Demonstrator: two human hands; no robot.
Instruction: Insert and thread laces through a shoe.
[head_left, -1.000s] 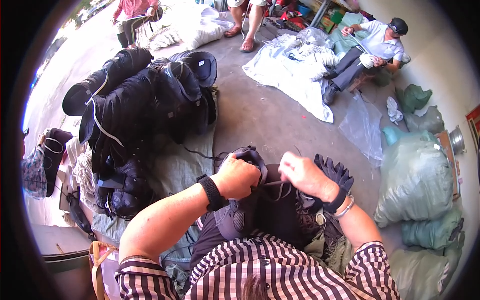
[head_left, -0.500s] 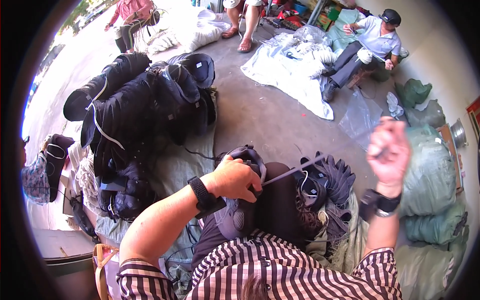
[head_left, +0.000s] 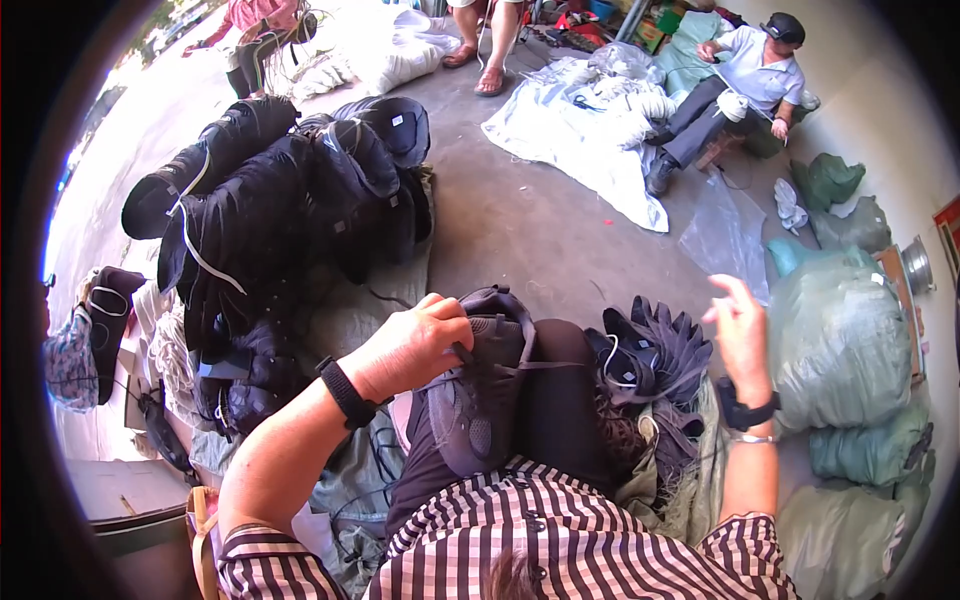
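A dark grey shoe upper (head_left: 470, 405) lies across my lap, its opening facing away from me. My left hand (head_left: 425, 340) is closed at its left edge by the opening, fingers pinched together; a small dark bit shows under the fingertips. From the opening's right side a flat grey lace (head_left: 562, 365) runs slackly to the right over my dark trouser leg. My right hand (head_left: 742, 340) is raised at the right, apart from the shoe upper, with the index finger stretched out and the others loosely bent. Nothing shows in it.
Nested black shoe uppers (head_left: 270, 200) are heaped at the left. More grey uppers (head_left: 660, 350) lie right of my leg. Green wrapped bundles (head_left: 840, 340) line the right wall. A seated person (head_left: 760, 80) works by a white sheet (head_left: 570, 140); others sit at the back.
The lace was stretched taut toward my raised right hand; now it hangs slack. My right hand has come lower and nearer. My left hand has shifted left along the shoe's opening.
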